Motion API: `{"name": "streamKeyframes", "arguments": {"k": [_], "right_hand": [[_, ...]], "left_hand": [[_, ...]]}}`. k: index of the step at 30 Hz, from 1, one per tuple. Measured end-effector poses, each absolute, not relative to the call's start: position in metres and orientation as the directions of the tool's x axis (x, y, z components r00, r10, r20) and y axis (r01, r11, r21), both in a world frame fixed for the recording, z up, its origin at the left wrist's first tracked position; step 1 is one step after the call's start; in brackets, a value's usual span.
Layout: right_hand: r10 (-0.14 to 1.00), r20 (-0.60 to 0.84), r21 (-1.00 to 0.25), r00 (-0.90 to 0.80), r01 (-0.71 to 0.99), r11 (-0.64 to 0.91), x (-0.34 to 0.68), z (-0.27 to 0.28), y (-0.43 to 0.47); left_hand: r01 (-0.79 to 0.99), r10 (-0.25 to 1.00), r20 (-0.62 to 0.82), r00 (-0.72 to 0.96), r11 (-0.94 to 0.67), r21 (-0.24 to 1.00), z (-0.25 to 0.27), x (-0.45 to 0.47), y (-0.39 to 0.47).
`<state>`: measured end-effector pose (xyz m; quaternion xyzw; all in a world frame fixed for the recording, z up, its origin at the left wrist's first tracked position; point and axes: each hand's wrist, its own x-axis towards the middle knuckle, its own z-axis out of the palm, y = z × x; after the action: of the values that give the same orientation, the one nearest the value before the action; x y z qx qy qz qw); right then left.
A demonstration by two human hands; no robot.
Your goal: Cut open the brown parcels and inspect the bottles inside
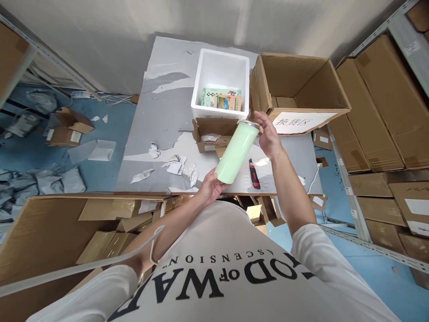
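A pale green tumbler (236,154) with a shiny metal rim is held tilted above the table, its top toward the upper right. My left hand (212,188) is closed around its bottom end. At the rim, my right hand (267,136) curls its fingers against the top; part of the grip is hidden. Just behind the tumbler lies an open small cardboard box (211,127) with crumpled white paper inside. A red and black utility knife (254,174) rests on the table to the right of the tumbler's base.
A white foam box (220,67) holding printed booklets stands at the back of the grey table (161,112). Beside it is a large open carton (298,103) with a handwritten label. Torn paper scraps (176,164) lie at left. Shelved cartons (385,112) line the right side.
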<state>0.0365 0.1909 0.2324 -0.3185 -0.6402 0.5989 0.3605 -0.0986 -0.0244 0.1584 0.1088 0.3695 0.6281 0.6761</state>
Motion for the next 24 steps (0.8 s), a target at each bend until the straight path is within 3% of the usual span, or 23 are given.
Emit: {"name": "streamKeyframes", "arguments": {"k": [3, 6, 9, 11, 15, 19, 21, 24], "right_hand": [[0.756, 0.075, -0.996, -0.65, -0.083, 0.027, 0.039, 0.235, 0.199], [0.648, -0.003, -0.998, -0.761, -0.04, -0.052, 0.038, 0.24, 0.201], [0.652, -0.012, -0.997, -0.758, -0.037, -0.062, 0.035, 0.242, 0.198], [0.681, 0.001, -0.998, -0.732, -0.046, -0.048, 0.031, 0.241, 0.196], [0.703, 0.008, -0.999, -0.711, -0.035, -0.025, 0.024, 0.24, 0.192], [0.691, -0.015, -1.0, -0.722, 0.01, -0.011, 0.022, 0.244, 0.191], [0.682, -0.02, -0.999, -0.732, 0.032, 0.005, 0.023, 0.25, 0.19], [0.688, -0.007, -1.0, -0.726, 0.002, -0.007, 0.024, 0.261, 0.19]], "left_hand": [[-0.788, 0.924, -0.38, 0.041, 0.264, 0.556, 0.159, -0.1, -0.025], [-0.796, 0.899, -0.426, 0.104, 0.332, 0.506, 0.156, -0.102, -0.026], [-0.781, 0.897, -0.421, 0.131, 0.355, 0.514, 0.153, -0.103, -0.027], [-0.74, 0.928, -0.369, 0.052, 0.284, 0.61, 0.151, -0.102, -0.029], [-0.473, 0.929, -0.204, -0.308, 0.036, 0.88, 0.144, -0.097, -0.03], [-0.283, 0.872, -0.133, -0.471, -0.007, 0.959, 0.138, -0.096, -0.03], [-0.317, 0.866, -0.138, -0.48, -0.025, 0.948, 0.138, -0.099, -0.029], [-0.558, 0.909, -0.249, -0.334, 0.022, 0.83, 0.144, -0.105, -0.031]]}}
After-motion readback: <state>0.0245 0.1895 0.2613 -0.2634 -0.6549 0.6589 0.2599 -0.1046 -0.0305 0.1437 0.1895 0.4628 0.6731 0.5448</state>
